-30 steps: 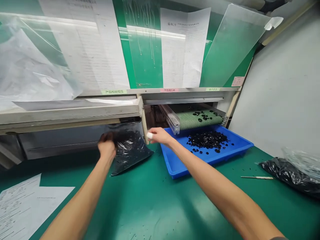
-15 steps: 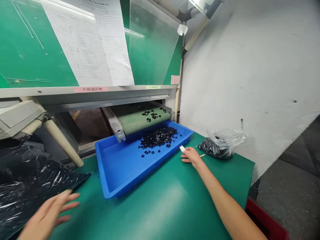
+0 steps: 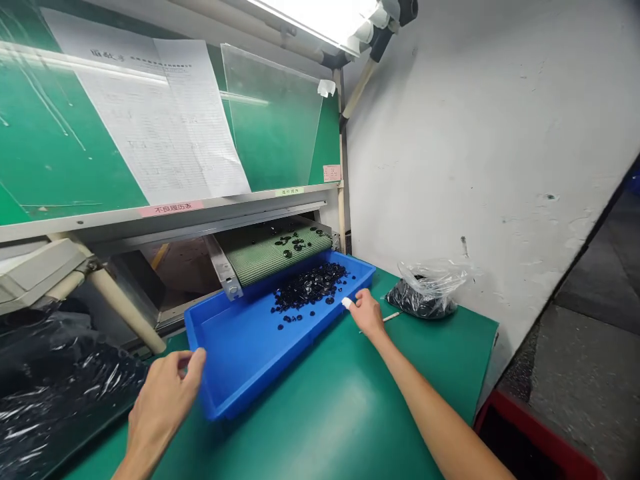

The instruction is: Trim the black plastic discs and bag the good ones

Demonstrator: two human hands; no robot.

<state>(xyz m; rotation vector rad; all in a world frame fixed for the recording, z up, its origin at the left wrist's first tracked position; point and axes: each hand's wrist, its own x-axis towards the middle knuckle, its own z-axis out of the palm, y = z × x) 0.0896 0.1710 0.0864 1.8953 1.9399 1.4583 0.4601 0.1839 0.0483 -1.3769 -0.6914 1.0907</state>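
A blue tray [image 3: 250, 393] lies on the green bench, with a heap of small shiny black parts [image 3: 310, 285], many of them round, towards its far right. My right hand [image 3: 369, 315] has its fingers bent over the tray's front rim near the right end; a white covering wraps the thumb tip. Beside the tray's left end is my left hand [image 3: 165, 400], fingers loosely curved with a gap before the thumb and nothing seen between them. To its left rests a plastic bag full of black parts [image 3: 65, 393], partly cut off by the frame.
A green conveyor belt [image 3: 275, 257] carrying scattered black parts ends above the tray's back edge. At the right stand a clear bag of black parts [image 3: 425, 297] and a thin pale tool [image 3: 391, 317]. A white wall [image 3: 450, 167] and a red bin [image 3: 535, 440] bound the right side.
The view has swung right. My left hand has released the bag and moved right to the tray's left end. My right hand has gone right, then in to the tray's front rim.
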